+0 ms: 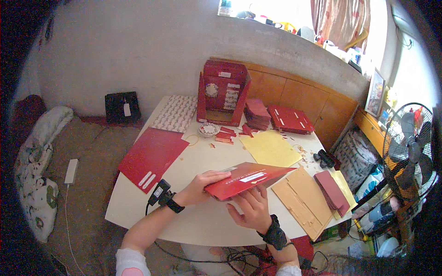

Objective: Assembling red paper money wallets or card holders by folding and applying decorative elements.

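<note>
Above the front part of the white table (pixel 202 225) I hold a red card folder (pixel 248 181), tilted, with a white label on its face. My left hand (pixel 205 186) grips its left edge, the fingers lying over the top. Beneath the folder's lower edge is my right hand (pixel 251 209), its fingers apart and touching the folder, the thumb free of it. Right of it lies a tan board (pixel 304 202) with cut-out grooves. A red sheet (pixel 154 154) with two white strips lies to the left. Yellow paper (pixel 271 149) rests behind the folder.
At the back stand a red cardboard holder (pixel 223 76), a stack of dark red cards (pixel 257 114) and red folders (pixel 290 120). Nearby are a round dish (pixel 208 130) and red strips (pixel 224 136). Dark red pieces (pixel 330 193) lie right; a fan (pixel 407 142) stands beyond the table.
</note>
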`<state>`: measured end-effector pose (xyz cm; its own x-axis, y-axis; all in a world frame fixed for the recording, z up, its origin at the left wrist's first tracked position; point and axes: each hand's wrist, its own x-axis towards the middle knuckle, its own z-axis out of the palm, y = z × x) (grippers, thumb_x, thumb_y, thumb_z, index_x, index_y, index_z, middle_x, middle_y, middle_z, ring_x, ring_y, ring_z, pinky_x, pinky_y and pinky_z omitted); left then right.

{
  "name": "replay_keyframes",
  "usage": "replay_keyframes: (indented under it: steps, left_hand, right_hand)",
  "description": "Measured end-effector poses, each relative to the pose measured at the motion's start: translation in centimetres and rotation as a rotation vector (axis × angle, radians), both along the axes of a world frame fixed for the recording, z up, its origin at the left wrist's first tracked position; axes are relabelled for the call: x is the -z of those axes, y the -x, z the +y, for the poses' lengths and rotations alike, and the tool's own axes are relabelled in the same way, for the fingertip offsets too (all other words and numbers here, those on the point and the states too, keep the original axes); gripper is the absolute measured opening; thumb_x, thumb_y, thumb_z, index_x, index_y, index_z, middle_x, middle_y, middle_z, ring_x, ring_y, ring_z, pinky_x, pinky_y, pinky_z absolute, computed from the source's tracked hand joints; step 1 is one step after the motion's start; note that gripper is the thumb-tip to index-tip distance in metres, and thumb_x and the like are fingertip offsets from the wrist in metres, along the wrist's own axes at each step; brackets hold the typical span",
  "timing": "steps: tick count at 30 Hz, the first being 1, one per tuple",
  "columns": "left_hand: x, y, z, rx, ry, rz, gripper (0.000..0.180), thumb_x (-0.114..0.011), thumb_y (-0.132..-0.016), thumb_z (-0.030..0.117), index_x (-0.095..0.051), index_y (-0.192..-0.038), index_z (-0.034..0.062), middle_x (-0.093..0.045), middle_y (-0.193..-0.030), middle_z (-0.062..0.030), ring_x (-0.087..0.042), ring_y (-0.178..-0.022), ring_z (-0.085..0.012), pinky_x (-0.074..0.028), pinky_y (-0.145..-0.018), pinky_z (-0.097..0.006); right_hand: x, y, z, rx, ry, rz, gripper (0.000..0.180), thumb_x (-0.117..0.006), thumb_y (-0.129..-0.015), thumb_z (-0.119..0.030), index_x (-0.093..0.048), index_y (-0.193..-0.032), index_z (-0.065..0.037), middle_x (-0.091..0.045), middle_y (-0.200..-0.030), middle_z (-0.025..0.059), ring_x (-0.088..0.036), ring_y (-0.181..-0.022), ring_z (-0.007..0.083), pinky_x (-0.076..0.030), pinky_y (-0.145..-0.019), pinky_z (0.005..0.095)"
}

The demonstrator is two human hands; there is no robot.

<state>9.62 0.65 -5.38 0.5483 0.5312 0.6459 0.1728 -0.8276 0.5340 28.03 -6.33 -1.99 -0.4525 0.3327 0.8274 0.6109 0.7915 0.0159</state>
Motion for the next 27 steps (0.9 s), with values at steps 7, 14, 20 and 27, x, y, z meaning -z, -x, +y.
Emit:
replay_keyframes:
  steps: [7, 14, 20, 27]
  left_hand:
    - [-0.5, 0.2, -0.1, -0.010, 0.053, 0.002, 0.055, -0.063, -0.063, 0.000, -0.048, -0.115, 0.0036, -0.051, -0.114, -0.0128, -0.049, -0.104, -0.0267, -0.039, -0.089, -0.034]
    - [-0.9, 0.4, 0.0, 0.007, 0.015, -0.036, 0.052, -0.065, -0.065, 0.004, -0.048, -0.115, 0.0031, -0.051, -0.114, -0.0124, -0.049, -0.104, -0.0257, -0.039, -0.088, -0.034]
    - [-0.8, 0.5, 0.2, 0.053, 0.027, -0.017, 0.052, -0.066, -0.065, 0.006, -0.049, -0.114, 0.0033, -0.051, -0.115, -0.0125, -0.049, -0.105, -0.0261, -0.039, -0.089, -0.034]
    - [-0.6, 0.5, 0.3, 0.072, 0.016, -0.009, 0.056, -0.069, -0.063, 0.011, -0.049, -0.114, 0.0040, -0.050, -0.115, -0.0122, -0.049, -0.104, -0.0266, -0.039, -0.089, -0.035]
  right_hand:
    - [0.7, -2.3, 0.1, 0.136, -0.170, 0.217, 0.024, -0.064, -0.064, -0.016, -0.055, -0.086, -0.011, -0.055, -0.087, 0.0051, -0.050, -0.082, 0.0240, -0.037, -0.078, 0.0393]
    - [0.5, -3.3, 0.5, 0.236, -0.215, 0.265, 0.023, -0.066, -0.063, -0.016, -0.055, -0.083, -0.010, -0.054, -0.087, 0.0054, -0.048, -0.084, 0.0242, -0.036, -0.075, 0.0380]
    - [0.7, -2.8, 1.0, 0.279, -0.192, 0.149, 0.029, -0.068, -0.058, -0.016, -0.057, -0.084, -0.010, -0.053, -0.093, 0.0060, -0.044, -0.096, 0.0271, -0.033, -0.083, 0.0418]
    - [0.8, -2.7, 1.0, 0.261, -0.121, 0.090, 0.025, -0.067, -0.054, -0.016, -0.058, -0.076, -0.009, -0.054, -0.095, 0.0072, -0.040, -0.101, 0.0286, -0.029, -0.086, 0.0443]
